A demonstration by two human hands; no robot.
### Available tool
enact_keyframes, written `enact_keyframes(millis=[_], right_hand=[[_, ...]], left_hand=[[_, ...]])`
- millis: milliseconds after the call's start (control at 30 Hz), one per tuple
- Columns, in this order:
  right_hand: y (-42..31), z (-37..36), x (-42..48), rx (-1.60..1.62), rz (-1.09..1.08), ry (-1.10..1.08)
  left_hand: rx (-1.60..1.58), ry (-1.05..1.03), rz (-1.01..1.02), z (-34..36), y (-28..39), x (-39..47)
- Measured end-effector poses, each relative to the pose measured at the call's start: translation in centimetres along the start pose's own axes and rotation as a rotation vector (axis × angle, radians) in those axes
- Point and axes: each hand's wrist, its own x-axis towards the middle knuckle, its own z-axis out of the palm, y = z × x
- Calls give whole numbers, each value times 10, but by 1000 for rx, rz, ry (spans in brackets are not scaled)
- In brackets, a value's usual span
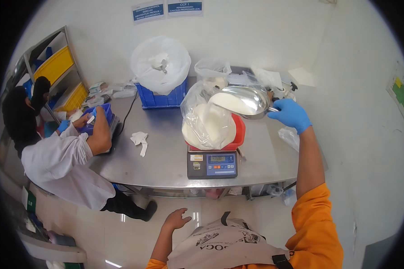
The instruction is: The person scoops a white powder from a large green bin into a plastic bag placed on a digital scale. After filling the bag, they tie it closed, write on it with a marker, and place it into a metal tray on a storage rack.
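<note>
My right hand [291, 114], in a blue glove, grips the handle of a shiny metal scoop [256, 99] with white powder [232, 102] in it. The scoop is held above a clear plastic bag [208, 129] bulging with white powder. That bag rests in a red plastic tray [241, 131] on a digital bench scale [212, 164], whose display is lit. My bare left hand [177, 219] hangs below the front edge of the table, holding nothing, its fingers apart.
A blue crate [163, 95] with a white plastic liner bag [161, 64] stands behind left on the steel table [161, 144]. A crumpled white cloth or paper [140, 141] lies nearer. At left, a co-worker [64, 161] handles a blue-purple bin [106, 109]; another person is beyond. Yellow crates [55, 65] sit on a rack.
</note>
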Motion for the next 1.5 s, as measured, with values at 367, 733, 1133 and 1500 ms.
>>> enact_keyframes(millis=[367, 733, 1133, 1500], right_hand=[[14, 36, -15, 361, -31, 49], [3, 21, -22, 279, 1, 29], [-13, 13, -18, 32, -76, 49], [-11, -1, -1, -54, -30, 48]], left_hand=[[-18, 22, -42, -6, 6, -1], [-22, -3, -44, -8, 15, -1], [19, -27, -25, -7, -7, 2], [-5, -8, -9, -12, -3, 8]])
